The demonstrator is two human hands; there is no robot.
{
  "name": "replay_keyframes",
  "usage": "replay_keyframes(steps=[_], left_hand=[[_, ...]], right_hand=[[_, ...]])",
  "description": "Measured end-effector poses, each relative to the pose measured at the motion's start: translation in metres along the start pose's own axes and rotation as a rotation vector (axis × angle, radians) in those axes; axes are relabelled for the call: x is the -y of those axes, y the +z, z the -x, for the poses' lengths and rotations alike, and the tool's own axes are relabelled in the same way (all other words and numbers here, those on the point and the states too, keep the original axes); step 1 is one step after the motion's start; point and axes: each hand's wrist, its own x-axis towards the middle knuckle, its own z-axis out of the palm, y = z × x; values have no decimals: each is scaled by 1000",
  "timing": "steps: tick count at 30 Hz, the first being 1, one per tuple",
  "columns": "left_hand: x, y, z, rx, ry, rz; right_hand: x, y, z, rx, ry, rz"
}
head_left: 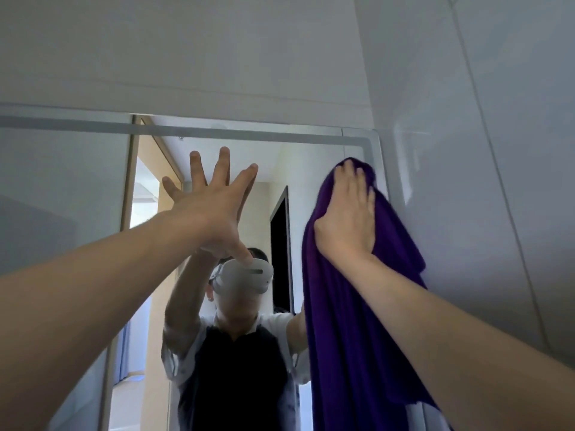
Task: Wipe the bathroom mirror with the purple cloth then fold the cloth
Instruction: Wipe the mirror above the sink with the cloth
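The bathroom mirror fills the wall ahead, its frosted border running along the top and down the right side. My right hand presses the purple cloth flat against the glass near the mirror's upper right corner, fingers straight. The cloth hangs down in a long drape below my hand. My left hand is raised with fingers spread wide, its palm toward the glass at the mirror's upper middle; it holds nothing. Whether it touches the glass I cannot tell.
White tiled wall stands to the right of the mirror and above it. The mirror reflects a person in a headset, a doorway and a dark panel behind.
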Motion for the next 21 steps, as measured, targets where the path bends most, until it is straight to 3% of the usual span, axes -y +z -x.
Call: replay_keyframes(steps=[3, 5, 10, 14, 16, 21], left_hand=[[2, 0, 0, -9, 5, 9], [3, 1, 1, -14, 14, 12], [4, 1, 2, -9, 15, -16], [1, 1, 0, 3, 9, -28], [-2, -1, -1, 20, 0, -32], [-7, -4, 2, 46, -16, -34]], right_hand=[[-2, -1, 25, 176, -266, 15], [-17, -4, 24, 200, -350, 10], [-33, -1, 1, -46, 70, -106], [-23, 4, -3, -60, 137, -67], [-12, 2, 5, -19, 69, -9], [7, -1, 52, 203, -301, 30]])
